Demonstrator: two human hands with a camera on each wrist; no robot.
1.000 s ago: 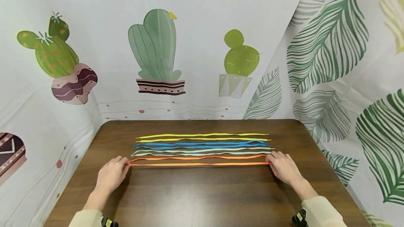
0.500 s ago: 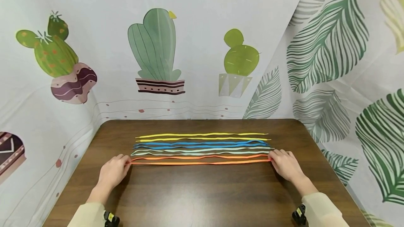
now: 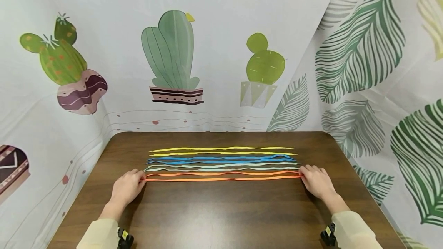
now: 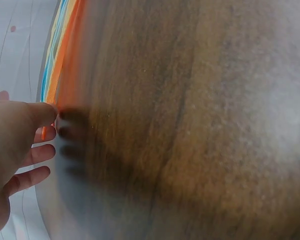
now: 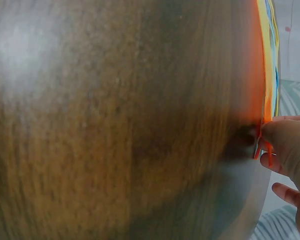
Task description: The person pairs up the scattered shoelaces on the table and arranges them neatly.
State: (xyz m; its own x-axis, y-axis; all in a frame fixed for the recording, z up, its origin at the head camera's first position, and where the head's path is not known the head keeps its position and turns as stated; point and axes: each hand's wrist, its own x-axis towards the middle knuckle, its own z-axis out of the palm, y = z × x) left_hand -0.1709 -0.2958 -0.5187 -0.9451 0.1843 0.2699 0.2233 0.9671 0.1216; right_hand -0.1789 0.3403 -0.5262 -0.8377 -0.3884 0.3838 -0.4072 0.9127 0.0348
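Note:
In the head view, an orange shoelace (image 3: 221, 180) stretches nearly straight between my hands, the nearest of a row of laces. My left hand (image 3: 128, 186) pinches its left end between thumb and fingers; a short orange tip hangs past the thumb in the left wrist view. At the other end, my right hand (image 3: 318, 183) pinches it, with orange tips (image 5: 270, 156) showing below the thumb in the right wrist view. A second orange shoelace (image 3: 207, 173) lies just behind, slightly wavy, its right end running up to the right fingertips.
Beyond the orange pair lie pale mint laces (image 3: 221, 169), blue laces (image 3: 207, 158) and yellow laces (image 3: 221, 148), all side by side. They rest on a dark wooden table (image 3: 221, 218). A cloth printed with cacti and leaves hangs behind the table's far edge.
Both hands have shifted a little to the right, the right hand somewhat more, carrying the front orange shoelace with them. The other laces stay where they were.

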